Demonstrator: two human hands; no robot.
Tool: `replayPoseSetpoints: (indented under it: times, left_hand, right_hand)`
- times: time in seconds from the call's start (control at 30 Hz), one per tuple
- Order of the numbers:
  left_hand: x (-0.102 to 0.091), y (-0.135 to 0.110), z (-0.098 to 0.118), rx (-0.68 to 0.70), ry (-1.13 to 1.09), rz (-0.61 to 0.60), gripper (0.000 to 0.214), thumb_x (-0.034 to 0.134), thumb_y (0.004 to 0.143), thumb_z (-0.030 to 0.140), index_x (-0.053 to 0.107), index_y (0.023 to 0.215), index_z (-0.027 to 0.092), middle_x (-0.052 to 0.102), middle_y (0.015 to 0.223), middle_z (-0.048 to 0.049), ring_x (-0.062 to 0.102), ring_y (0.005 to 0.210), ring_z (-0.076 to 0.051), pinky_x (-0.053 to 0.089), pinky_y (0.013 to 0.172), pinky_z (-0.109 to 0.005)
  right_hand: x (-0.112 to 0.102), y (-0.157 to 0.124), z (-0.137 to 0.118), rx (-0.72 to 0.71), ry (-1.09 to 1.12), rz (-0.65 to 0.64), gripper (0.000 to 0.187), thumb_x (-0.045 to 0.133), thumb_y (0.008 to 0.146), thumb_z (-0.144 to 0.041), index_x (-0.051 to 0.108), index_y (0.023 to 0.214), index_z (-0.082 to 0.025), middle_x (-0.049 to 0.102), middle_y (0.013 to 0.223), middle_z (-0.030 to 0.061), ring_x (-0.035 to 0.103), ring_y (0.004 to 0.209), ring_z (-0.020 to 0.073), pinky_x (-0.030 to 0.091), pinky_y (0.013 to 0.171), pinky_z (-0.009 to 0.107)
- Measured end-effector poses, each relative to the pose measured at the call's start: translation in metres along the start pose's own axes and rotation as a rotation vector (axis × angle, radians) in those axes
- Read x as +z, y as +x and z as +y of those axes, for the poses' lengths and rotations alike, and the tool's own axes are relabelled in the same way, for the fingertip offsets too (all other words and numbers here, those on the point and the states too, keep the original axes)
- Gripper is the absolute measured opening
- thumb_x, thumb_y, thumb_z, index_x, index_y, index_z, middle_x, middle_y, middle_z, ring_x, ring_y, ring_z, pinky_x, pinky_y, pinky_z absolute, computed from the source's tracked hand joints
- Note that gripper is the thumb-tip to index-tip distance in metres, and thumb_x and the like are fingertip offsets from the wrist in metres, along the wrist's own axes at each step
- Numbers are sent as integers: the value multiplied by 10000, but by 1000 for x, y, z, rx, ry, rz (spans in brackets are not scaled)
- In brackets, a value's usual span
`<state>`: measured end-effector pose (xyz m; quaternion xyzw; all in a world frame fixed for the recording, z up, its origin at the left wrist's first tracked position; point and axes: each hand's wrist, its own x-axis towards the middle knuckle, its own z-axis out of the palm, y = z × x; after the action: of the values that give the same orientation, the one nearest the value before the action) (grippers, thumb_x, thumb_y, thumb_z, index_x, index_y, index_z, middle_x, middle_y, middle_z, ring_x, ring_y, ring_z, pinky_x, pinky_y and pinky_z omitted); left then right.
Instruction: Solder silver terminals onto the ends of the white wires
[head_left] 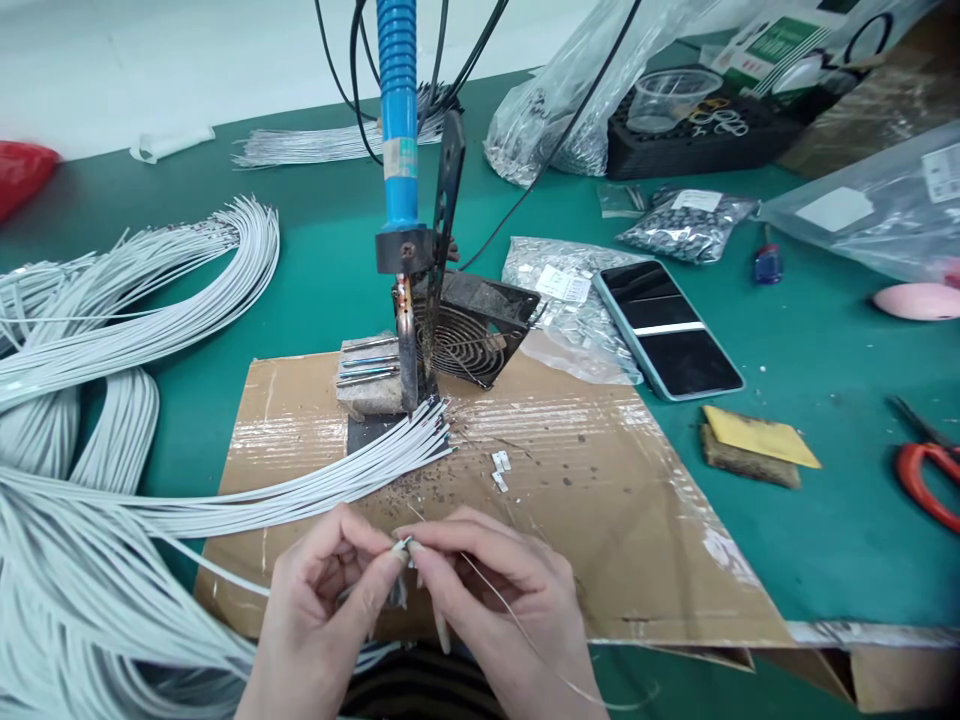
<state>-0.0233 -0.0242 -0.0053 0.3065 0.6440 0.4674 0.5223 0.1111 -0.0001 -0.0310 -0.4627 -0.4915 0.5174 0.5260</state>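
Just above the cardboard's near edge, my left hand (322, 600) and my right hand (502, 590) meet at the fingertips. Left thumb and index finger pinch the small end of a white cable (403, 546), whose exact shape the fingers hide. My right thumb and index finger close on the same spot. A thin silvery solder wire (495, 592) runs through the right hand and trails down to the right. Beyond the hands, a blue-handled soldering iron (399, 150) is held upright, tip down, over the ends of a bundle of white cables (300, 502).
Thick coils of white cable (135, 340) fill the left side. Small white pieces (499, 470) lie on the cardboard (600, 540). A black fan (480, 330) stands behind the iron. Rightward are a phone (671, 330), a yellow-topped sponge (757, 445) and red-handled scissors (926, 480).
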Motion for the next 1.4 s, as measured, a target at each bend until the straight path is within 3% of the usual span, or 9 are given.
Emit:
replayPoseSetpoints:
  times: [0.17,0.37,0.53,0.73,1.03,1.1,1.2,1.3,1.4]
  left_hand:
    - [2,0,-3,44,11,22,253,909,722,313,698,668,185,594,588,60,500,531,-81,416,518,-166]
    - [-2,-1,-4,86,66,-22,204,880,743,278,714,666,187,640,622,30,569,585,-107,448,574,-178]
    - [-9,-4,-3,1,186,-105,344,787,835,437,662,658,171,471,579,40,360,538,-103,275,486,-205]
    - [-7,-3,0,-40,273,-81,313,789,802,419,647,653,183,469,559,42,378,535,-110,280,484,-198]
    - [6,-6,-12,123,223,30,352,727,901,448,653,680,185,543,534,31,424,484,-95,307,470,-210]
    - [8,-5,-10,38,71,11,368,753,884,503,647,727,188,589,549,28,480,491,-94,347,480,-190]
    - [7,-2,-3,-100,-127,-46,380,835,810,519,657,789,184,574,566,56,440,480,-58,337,477,-151]
    - [5,3,1,-81,-123,-34,394,897,744,490,693,748,154,578,587,47,413,516,-45,328,496,-129]
    - [6,6,3,-54,-69,6,345,921,712,407,698,707,143,577,571,45,423,522,-46,320,495,-120]
  right_hand:
    - [2,-6,4,275,166,12,122,770,799,-215,888,801,-246,636,613,-3,564,453,81,463,419,165]
    - [-9,-1,17,497,490,-193,219,856,768,-404,866,759,-186,598,536,-21,496,329,54,423,336,151]
    - [-19,10,-4,496,203,-276,94,834,711,-235,845,657,-159,588,520,-19,542,367,66,406,370,143]
    - [-25,10,-5,395,90,-329,141,746,812,-237,859,737,-197,608,576,-18,557,383,64,399,383,146]
    - [2,-7,-7,483,286,25,129,817,778,-293,843,701,-193,593,586,-26,533,389,64,450,394,165]
    - [10,-13,-3,408,275,103,117,799,812,-289,856,741,-215,607,596,-22,551,410,78,467,408,179]
    - [12,-18,5,92,27,123,132,760,851,-181,872,832,-248,679,635,-4,605,493,107,504,480,196]
    - [-1,-13,6,-196,-248,-6,223,721,882,-85,858,971,-237,757,740,18,677,601,128,553,598,201]
    - [-18,-2,1,-303,-383,-189,295,671,927,-63,826,1107,-239,780,843,35,723,705,139,575,721,209]
